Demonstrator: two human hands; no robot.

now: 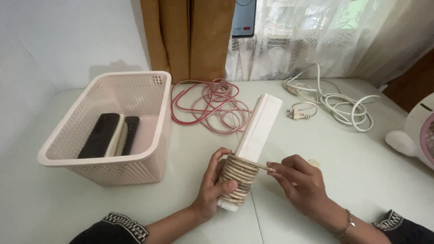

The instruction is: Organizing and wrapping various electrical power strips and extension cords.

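A long white power strip [260, 126] lies on the white table, its near end wound with several turns of cream cord [239, 174]. My left hand [212, 187] grips that wound end, thumb pressed on the coils. My right hand [300, 180] pinches the free end of the cord just right of the strip, holding it taut.
A pink perforated basket [135, 92] at the left holds black and white strips [108, 135]. A red-and-white cable [210, 101] lies tangled behind. A white cable with a plug [334, 101] sits at the right back. A white fan [418, 133] stands at the right edge.
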